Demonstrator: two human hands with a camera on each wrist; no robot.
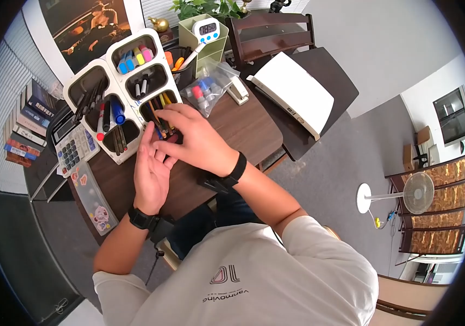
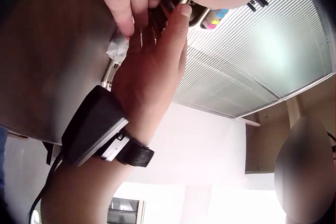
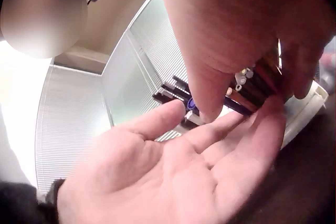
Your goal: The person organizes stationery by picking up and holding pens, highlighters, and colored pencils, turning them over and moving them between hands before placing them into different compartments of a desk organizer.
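My right hand [image 1: 197,136] reaches over the near right compartment of a white desk organizer [image 1: 126,117]. Its thumb and fingers curl around a bunch of pencils [image 3: 252,85], whose ends show between them in the right wrist view. The left hand [image 3: 173,171] lies palm up just below, its fingers extended and its fingertips close to the pencils' lower ends. More pencils [image 1: 164,99] stand in that compartment behind the right fingers. In the left wrist view, the back of the right hand [image 2: 149,82] hides most of the bunch.
Other organizer compartments hold highlighters [image 1: 137,58], black pens and markers [image 1: 117,111]. To the right are a bag of bottles [image 1: 208,89], a white stapler [image 1: 238,91] and a pen cup. A calculator [image 1: 75,149] and a clear case [image 1: 92,198] lie left.
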